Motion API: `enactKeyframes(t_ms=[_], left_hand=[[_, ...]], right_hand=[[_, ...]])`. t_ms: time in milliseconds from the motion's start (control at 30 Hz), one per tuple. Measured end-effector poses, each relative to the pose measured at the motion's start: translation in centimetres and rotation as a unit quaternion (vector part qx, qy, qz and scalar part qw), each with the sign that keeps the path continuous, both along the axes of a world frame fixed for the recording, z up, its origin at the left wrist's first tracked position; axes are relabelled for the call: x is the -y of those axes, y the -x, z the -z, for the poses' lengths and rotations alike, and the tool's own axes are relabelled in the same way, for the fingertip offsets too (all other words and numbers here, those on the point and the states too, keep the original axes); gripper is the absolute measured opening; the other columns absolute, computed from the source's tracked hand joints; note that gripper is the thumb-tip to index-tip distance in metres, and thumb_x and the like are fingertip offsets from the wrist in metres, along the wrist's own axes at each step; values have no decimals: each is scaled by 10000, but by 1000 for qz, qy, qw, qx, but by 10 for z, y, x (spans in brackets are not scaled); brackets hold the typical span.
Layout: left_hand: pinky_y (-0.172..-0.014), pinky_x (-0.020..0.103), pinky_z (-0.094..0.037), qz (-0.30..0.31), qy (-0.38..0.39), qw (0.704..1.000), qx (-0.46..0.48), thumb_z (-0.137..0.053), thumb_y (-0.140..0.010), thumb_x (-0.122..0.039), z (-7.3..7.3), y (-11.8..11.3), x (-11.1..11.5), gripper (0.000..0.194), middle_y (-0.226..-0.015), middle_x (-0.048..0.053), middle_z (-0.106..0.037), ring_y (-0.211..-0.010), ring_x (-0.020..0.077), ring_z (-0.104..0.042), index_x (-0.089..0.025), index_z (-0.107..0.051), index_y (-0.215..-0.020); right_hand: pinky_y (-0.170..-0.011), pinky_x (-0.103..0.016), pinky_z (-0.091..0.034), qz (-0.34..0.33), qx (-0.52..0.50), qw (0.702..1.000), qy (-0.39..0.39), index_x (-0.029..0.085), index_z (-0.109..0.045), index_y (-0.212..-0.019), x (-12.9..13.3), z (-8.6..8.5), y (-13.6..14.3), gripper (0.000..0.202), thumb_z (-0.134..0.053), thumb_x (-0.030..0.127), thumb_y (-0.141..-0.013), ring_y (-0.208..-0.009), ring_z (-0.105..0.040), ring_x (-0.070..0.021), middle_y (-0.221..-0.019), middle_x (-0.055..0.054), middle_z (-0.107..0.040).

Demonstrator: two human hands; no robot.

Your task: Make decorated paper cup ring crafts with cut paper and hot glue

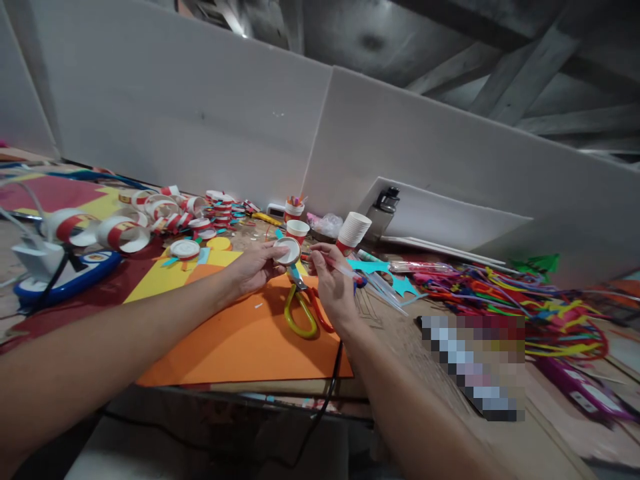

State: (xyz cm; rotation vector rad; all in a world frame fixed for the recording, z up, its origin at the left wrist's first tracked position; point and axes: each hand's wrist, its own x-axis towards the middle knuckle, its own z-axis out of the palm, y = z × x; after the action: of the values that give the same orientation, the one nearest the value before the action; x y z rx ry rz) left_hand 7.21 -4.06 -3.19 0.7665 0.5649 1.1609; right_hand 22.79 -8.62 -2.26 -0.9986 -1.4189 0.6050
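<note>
Above the orange sheet (240, 340), my left hand (257, 268) grips a small round white piece with a red rim (287, 252), its open face turned toward me. Close to its right side is my right hand (330, 277), fingers bent together; what they pinch is too small to make out. Scissors with yellow and red handles (301, 320) lie on the orange sheet under my hands, partly hidden by my right hand. A red and white paper cup (297, 230) stands just behind the round piece. A stack of paper cups (354, 232) leans behind my right hand.
Cut cup rings (123, 233) and a blue-edged power strip (70, 283) lie left. A dark bottle (384, 212) stands behind the stack. Colourful pipe cleaners (500, 293), a pixelated object (470, 370) and a purple tool (580, 393) are right. White panels (200, 107) rise behind the table.
</note>
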Motion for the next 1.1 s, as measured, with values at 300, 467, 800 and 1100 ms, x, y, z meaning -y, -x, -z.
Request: enactKeyframes(t_ms=[300,467,800,1100], left_hand=[[-546,181,-455,36,-78,995,-58,-755,-710,-168,0,-4,10,158,-788,36,-649,-661,91,-564,-107,-693,-842],[-549,194,-398,50,-126,985,-104,-771,-709,-247,3,-4,13,233,-823,27,-655,-659,84,-532,-134,-707,-902],[-567,198,-393,48,-109,985,-127,-792,-688,-288,3,-7,15,278,-806,7,-635,-657,81,-530,-138,-669,-888],[-601,190,-419,61,-103,983,-136,-783,-706,-335,3,-2,15,316,-891,38,-664,-743,104,-580,-145,-703,-946]], right_hand=[[-800,-341,-511,-35,-9,997,62,184,-610,-1088,-4,6,-3,406,-651,473,-805,-909,-645,-210,-1014,-77,-695],[-784,-340,-518,-78,-3,994,71,201,-614,-1081,-4,12,-3,367,-657,430,-798,-877,-645,-202,-1013,-62,-692],[-773,-326,-512,-52,2,996,67,189,-613,-1076,-2,14,-5,357,-637,417,-801,-876,-637,-200,-1011,-66,-686],[-780,-319,-507,-73,-49,994,70,188,-615,-1054,-6,16,-4,336,-661,372,-777,-867,-638,-195,-984,-57,-690]])
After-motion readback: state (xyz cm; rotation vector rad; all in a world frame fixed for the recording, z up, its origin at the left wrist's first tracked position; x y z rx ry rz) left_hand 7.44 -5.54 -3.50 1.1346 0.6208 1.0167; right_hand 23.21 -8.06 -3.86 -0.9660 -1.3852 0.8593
